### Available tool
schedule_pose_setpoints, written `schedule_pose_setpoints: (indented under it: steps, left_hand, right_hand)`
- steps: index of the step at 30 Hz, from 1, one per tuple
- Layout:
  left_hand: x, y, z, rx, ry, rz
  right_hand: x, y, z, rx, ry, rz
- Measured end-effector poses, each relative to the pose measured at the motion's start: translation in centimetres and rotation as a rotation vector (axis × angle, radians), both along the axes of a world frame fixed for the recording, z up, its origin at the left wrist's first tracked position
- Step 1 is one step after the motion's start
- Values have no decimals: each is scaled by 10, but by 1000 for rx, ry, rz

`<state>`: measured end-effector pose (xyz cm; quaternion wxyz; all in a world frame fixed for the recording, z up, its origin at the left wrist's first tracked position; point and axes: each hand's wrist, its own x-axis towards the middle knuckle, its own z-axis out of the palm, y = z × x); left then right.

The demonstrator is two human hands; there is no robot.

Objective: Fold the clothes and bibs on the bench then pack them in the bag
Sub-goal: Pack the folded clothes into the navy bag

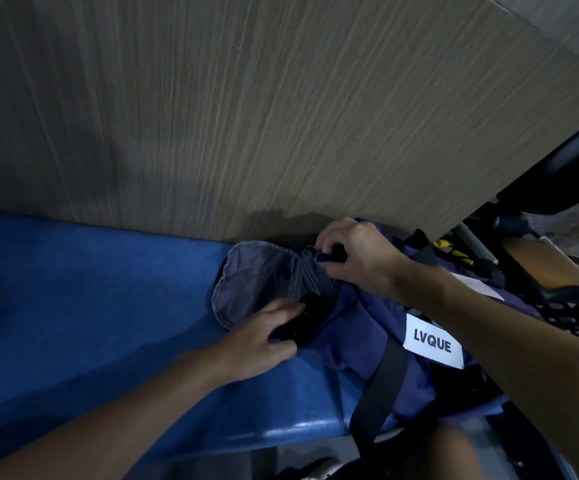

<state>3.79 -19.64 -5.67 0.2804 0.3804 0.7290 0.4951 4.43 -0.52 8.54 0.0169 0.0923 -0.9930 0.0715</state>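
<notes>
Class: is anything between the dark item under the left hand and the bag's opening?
Nothing visible. The dark item sits at the bag's mouth; the grey flap lies back on the bench; the right hand holds a black tab.
</notes>
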Motion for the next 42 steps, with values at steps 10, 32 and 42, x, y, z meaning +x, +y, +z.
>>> schedule_pose_setpoints:
  steps: [10, 32, 42]
  left_hand:
    - [6, 7, -6, 33, 1, 5]
    - [-1, 8, -13, -59, 140, -126]
    - [-4, 21, -18, -156, 206, -166]
  right_hand:
    - [11, 3, -1, -24, -1, -26]
    - [22, 15, 1, -22, -81, -143]
    - [11, 5, 0, -33, -56, -177]
